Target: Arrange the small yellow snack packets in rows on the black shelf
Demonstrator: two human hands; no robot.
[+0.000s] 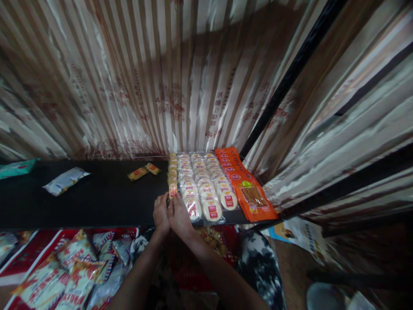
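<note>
My left hand (161,214) and my right hand (179,216) are side by side at the near end of a column of small yellow wrapped snack packets (173,174). Both hands have their fingers bent in, pinching at the nearest small yellow packet (173,189), which is partly hidden by them. Just right of my right hand, round white crackers in clear wrappers (211,211) overlap in three columns. Beyond these, orange snack bags (251,198) overlap in a row at the shelf's right end.
On the black shelf (106,202) to the left lie two loose yellow packets (138,173), a white packet (66,181) and a green packet (17,168). Below are several snack bags (79,280) in a red box. A striped curtain (145,86) hangs behind; a black post (274,107) slants at right.
</note>
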